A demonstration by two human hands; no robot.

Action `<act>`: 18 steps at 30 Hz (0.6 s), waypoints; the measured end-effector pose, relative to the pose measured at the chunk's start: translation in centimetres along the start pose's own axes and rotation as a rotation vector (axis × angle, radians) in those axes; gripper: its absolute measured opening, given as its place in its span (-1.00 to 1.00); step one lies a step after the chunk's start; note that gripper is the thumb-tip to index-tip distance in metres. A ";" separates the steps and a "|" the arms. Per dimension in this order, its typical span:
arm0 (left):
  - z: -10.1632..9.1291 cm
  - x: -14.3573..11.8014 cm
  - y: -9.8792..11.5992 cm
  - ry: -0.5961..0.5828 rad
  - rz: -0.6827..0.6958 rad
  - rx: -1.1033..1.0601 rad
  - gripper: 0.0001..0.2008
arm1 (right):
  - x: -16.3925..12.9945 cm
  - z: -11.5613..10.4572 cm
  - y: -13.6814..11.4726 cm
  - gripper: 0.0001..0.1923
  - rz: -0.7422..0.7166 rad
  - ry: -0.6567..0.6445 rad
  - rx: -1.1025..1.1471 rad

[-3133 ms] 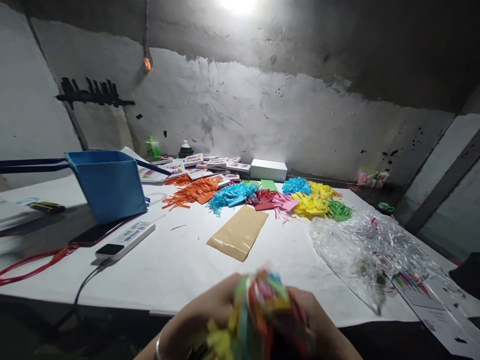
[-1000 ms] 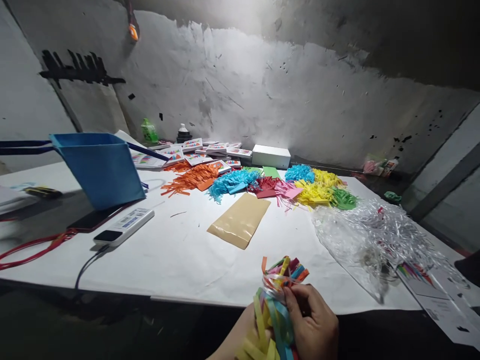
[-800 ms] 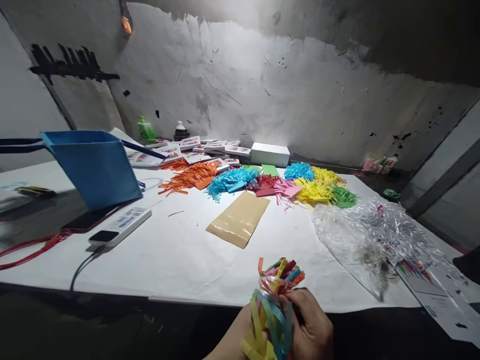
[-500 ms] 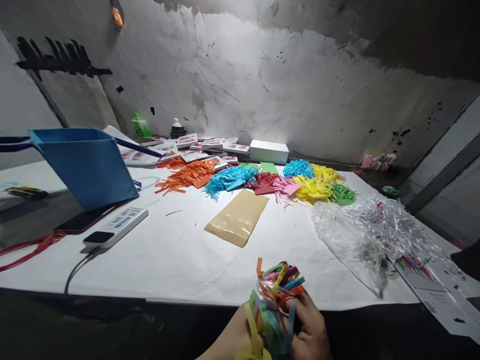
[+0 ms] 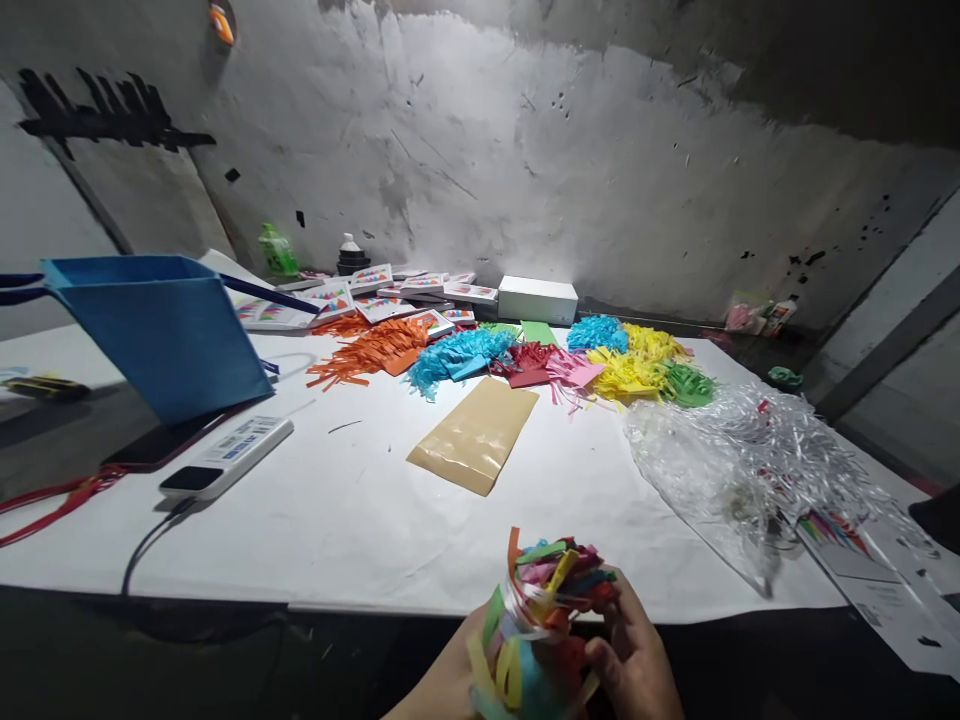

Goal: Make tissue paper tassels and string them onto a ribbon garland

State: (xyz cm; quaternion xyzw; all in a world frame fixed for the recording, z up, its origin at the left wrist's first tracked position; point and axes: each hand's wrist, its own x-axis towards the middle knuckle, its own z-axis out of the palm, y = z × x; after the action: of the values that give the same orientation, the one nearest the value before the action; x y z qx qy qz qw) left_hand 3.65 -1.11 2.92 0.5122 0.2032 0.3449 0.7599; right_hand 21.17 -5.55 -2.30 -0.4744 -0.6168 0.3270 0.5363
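A bundle of multicoloured paper strips is held at the front edge of the table, low in the head view. White ribbon-like strands wrap round its middle. My left hand is behind the bundle at its left, its fingers mostly hidden by the strips. From the right, my right hand curls its fingers and thumb against the bundle's side. Beyond the hands lies a flat tan paper envelope on the white-covered table.
Fringed paper bunches, orange, blue and yellow, lie behind the envelope. Clear plastic and silvery strands cover the right side. A blue fabric bin, a white device with a cable and a white box stand around.
The bundle has turned and tipped in my hands, so its cut ends show more. My right hand has shifted slightly right, with its fingers higher on the bundle. The view has moved a little.
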 end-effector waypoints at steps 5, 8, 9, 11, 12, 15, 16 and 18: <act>-1.3 -0.8 -0.2 -0.145 -0.031 0.070 -0.20 | -1.0 2.5 0.1 -0.59 0.086 0.292 -0.113; -2.4 -1.4 -0.7 0.008 -0.034 0.054 -0.18 | -1.0 3.2 -0.1 -0.67 0.019 0.320 -0.117; -2.6 -1.4 -1.0 0.080 -0.009 0.074 -0.34 | -0.9 3.4 -0.2 -0.66 0.021 0.297 -0.083; -2.5 -0.9 -1.7 0.204 0.047 0.050 -0.64 | -0.8 3.9 -0.1 -0.65 0.090 0.246 0.029; -2.4 -0.5 -2.1 0.239 0.056 -0.007 -0.67 | -0.8 4.1 0.0 -0.63 0.146 0.229 0.108; -1.8 0.7 -3.2 0.283 -0.005 -0.263 -0.56 | -0.7 4.5 0.6 -0.50 0.294 0.151 0.415; -1.6 0.9 -3.5 0.285 -0.034 -0.306 -0.55 | -0.7 4.5 0.7 -0.45 0.313 0.124 0.491; -1.3 0.6 -3.9 0.299 -0.069 -0.292 -0.57 | -0.6 4.4 0.9 -0.43 0.301 0.110 0.511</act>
State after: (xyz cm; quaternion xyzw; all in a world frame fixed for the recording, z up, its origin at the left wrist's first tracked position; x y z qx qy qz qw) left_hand 4.41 -0.74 -1.15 0.3325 0.2787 0.4167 0.7988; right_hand 17.09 -5.34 -4.30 -0.4272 -0.4073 0.5211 0.6165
